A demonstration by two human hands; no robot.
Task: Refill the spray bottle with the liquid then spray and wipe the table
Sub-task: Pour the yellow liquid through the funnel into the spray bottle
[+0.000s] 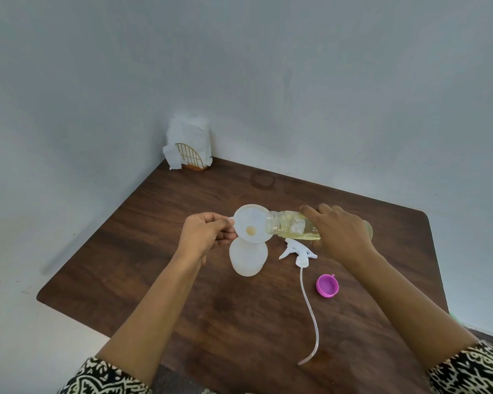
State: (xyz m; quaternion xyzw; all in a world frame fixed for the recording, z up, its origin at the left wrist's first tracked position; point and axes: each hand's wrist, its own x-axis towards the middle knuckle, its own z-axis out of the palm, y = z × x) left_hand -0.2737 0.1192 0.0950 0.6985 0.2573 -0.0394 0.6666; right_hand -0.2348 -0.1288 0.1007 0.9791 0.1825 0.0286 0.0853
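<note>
A translucent white spray bottle [248,258] stands open on the dark wooden table [182,294] with a white funnel [254,223] in its neck. My left hand [208,234] pinches the funnel's side tab. My right hand [339,231] grips a clear bottle of yellow liquid [289,227], tipped on its side with its open mouth over the funnel. A little yellow liquid sits in the funnel's throat. The white spray head [299,251] with its long dip tube lies on the table to the right of the spray bottle.
A purple cap [328,285] lies on the table right of the dip tube. A gold wire holder with white napkins [190,149] stands in the far corner against the wall. The table's left edge runs diagonally beside a pale floor.
</note>
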